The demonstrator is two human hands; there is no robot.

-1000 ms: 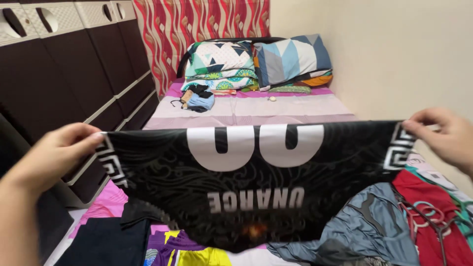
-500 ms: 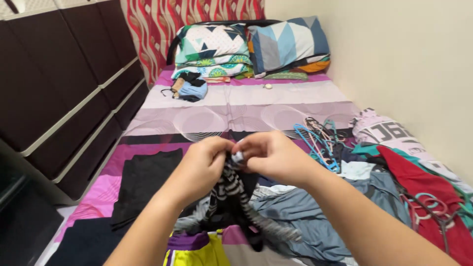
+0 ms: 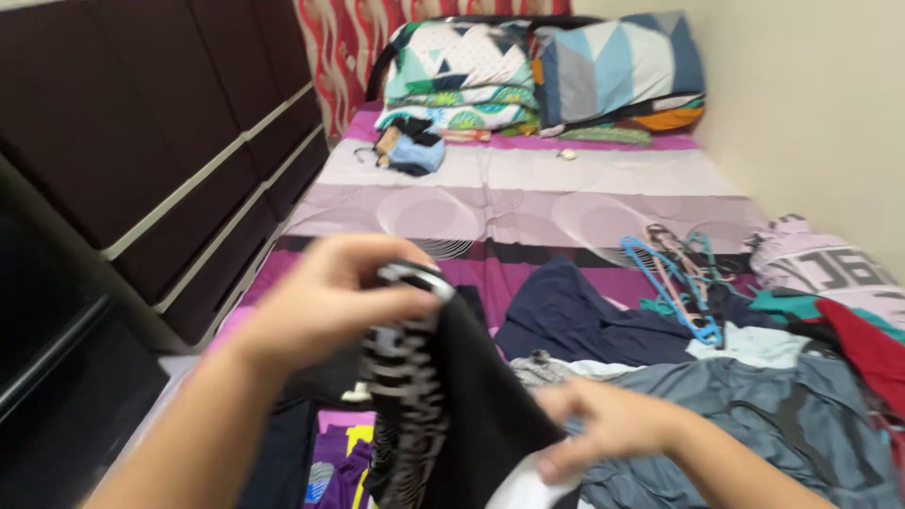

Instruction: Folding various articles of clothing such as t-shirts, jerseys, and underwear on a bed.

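Hanging doubled over near the lower centre of the frame, the black jersey (image 3: 452, 396) with its black-and-white patterned trim sits between both hands above the bed (image 3: 509, 203). The left hand (image 3: 325, 297), left of centre, is closed on the top of the fold, fingers curled over the trimmed edge. The right hand (image 3: 603, 424), lower and to the right, grips the garment's lower part with fingers narrow around the cloth; motion blur makes it hard to tell exactly which edge it pinches. I judge the work to be at the folding step: the shirt looks halved lengthwise and not yet laid down. The next move would call for keeping the edges aligned while the fold is tightened, and for a bare patch of sheet to set it on.

Just right of the jersey lie a grey garment (image 3: 754, 424) and a navy cloth (image 3: 575, 316); further right sit blue hangers (image 3: 674, 273) and a red garment (image 3: 872, 349). Pillows (image 3: 537, 66) are stacked at the upper centre, dark cabinets (image 3: 151, 132) along the upper left.
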